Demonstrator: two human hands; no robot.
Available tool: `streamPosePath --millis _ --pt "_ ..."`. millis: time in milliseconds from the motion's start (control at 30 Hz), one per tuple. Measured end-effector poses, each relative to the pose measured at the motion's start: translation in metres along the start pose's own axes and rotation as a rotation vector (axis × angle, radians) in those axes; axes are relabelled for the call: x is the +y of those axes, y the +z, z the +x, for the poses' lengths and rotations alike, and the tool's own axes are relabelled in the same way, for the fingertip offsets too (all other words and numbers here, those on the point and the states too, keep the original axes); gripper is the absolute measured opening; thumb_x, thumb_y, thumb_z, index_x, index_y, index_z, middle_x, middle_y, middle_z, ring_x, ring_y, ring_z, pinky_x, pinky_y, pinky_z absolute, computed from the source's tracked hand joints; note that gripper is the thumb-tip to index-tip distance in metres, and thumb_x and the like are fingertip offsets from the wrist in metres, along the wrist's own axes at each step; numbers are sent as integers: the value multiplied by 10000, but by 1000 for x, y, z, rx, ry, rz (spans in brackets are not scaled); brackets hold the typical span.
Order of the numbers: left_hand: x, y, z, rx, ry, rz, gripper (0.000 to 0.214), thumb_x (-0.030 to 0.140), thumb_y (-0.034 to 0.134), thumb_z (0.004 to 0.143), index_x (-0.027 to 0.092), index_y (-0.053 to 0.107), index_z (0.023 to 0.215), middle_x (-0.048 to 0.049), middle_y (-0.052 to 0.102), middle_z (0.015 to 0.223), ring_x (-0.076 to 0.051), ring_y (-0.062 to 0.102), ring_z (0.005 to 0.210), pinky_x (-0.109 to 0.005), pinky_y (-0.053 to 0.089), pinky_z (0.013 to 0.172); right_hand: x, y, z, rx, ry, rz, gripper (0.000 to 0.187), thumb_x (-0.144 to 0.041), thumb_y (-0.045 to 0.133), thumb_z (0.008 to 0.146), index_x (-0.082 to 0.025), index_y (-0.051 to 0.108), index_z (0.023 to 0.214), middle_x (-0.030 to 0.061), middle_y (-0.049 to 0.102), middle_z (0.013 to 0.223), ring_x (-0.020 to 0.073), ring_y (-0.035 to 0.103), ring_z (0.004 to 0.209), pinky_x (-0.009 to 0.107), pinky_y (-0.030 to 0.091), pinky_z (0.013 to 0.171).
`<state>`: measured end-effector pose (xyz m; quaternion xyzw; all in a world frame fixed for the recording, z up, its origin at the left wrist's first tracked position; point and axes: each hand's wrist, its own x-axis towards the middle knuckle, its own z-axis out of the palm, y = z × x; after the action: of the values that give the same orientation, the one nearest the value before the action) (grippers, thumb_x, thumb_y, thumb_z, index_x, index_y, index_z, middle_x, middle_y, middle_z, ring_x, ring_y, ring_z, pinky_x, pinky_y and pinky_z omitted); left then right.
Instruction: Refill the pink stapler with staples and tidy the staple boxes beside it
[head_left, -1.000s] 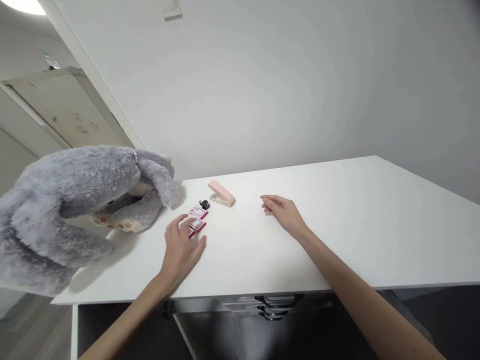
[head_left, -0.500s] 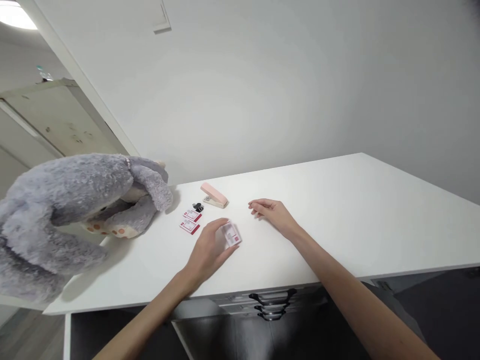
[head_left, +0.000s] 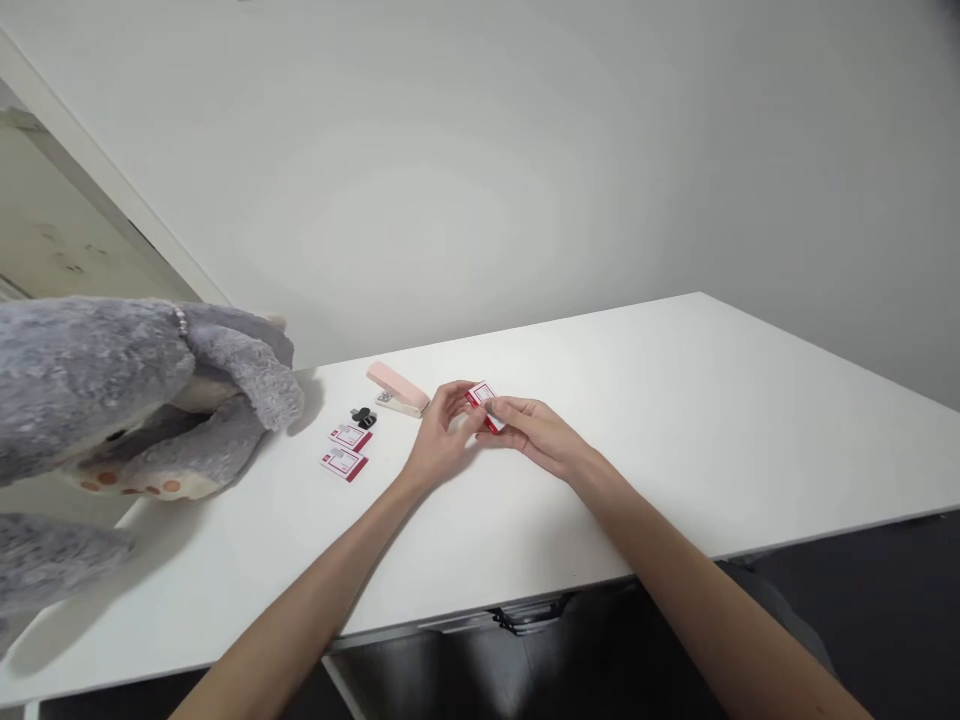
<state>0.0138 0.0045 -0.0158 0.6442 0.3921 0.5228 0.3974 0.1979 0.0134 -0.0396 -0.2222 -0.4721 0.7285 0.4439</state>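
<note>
A small red and white box (head_left: 484,400) is held just above the white table (head_left: 675,420), between both hands. My left hand (head_left: 439,440) pinches its left side with curled fingers. My right hand (head_left: 532,432) meets it from the right, fingertips on the box. To the left lie two more red and white boxes (head_left: 345,450) flat on the table, with a small black clip (head_left: 364,415) behind them. A pink stapler (head_left: 396,387) rests just beyond my left hand.
A large grey plush toy (head_left: 127,390) sprawls over the table's left end. A plain white wall stands behind the table. Dark drawer handles (head_left: 529,615) show under the front edge.
My left hand picked one small box from the row on the left and carried it right. My right hand closed in on it; now both hands hold it.
</note>
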Motion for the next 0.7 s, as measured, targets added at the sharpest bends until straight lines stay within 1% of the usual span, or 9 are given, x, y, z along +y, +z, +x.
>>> streamPosePath --millis 33,67,133,167,267,367,467,600,700 --pt "0 -1 2 -22 -45 -85 457 472 850 836 216 672 1170 -139 735 1272 -250 700 1148 -390 523 1037 -1 0 0 -13 13 -3 469 -606 816 867 -219 835 1130 90 798 1187 267 748 1120 460 567 1097" --pt "0 -2 4 -47 -88 -155 448 504 831 853 207 676 1151 -146 756 1230 -245 718 1108 -381 537 1010 -1 0 -1 -26 27 -7 469 -606 812 871 -217 835 1132 92 800 1176 270 746 1122 462 565 1099" --pt "0 -3 7 -84 -157 -251 498 525 851 832 200 668 1163 -146 786 1158 -243 745 1038 -375 558 962 -2 1 -1 -46 40 -6 458 -601 808 876 -221 836 1129 97 798 1188 271 739 1144 453 563 1099" --pt "-1 -3 8 -80 -181 -283 522 518 869 815 203 658 1173 -136 796 1123 -239 756 1001 -372 566 940 -2 1 -1 -50 37 -5 455 -604 803 880 -224 836 1128 99 792 1214 271 729 1168 445 562 1099" --pt "-6 -3 9 37 -193 -354 519 496 898 794 222 625 1142 -90 807 1056 -215 770 949 -365 565 941 -3 2 0 -3 25 -14 461 -622 784 887 -237 827 1136 97 755 1324 277 685 1260 439 563 1098" --pt "-12 -5 12 171 -185 -442 485 490 896 801 229 601 1085 -56 799 1024 -203 772 992 -364 547 995 -2 3 1 56 -1 -29 438 -613 780 891 -240 825 1115 94 721 1397 293 638 1342 447 555 1105" --pt "-15 -7 14 270 -195 -501 452 470 906 791 212 631 1040 -32 777 992 -179 759 977 -334 547 985 0 2 1 108 -55 -24 396 -581 791 896 -242 831 1096 100 680 1468 305 596 1398 457 537 1126" --pt "-16 -6 15 313 -204 -483 400 500 870 821 164 682 927 -34 746 942 -153 726 933 -324 548 997 4 -2 3 302 -127 -24 368 -582 833 848 -251 837 1011 94 648 1509 320 585 1403 473 528 1130" --pt "-17 -5 14 314 -193 -453 408 510 869 819 156 691 917 -47 746 994 -162 717 979 -346 543 1034 6 -4 5 383 -164 -77 396 -594 824 849 -266 831 1071 87 665 1487 313 589 1391 459 521 1113"
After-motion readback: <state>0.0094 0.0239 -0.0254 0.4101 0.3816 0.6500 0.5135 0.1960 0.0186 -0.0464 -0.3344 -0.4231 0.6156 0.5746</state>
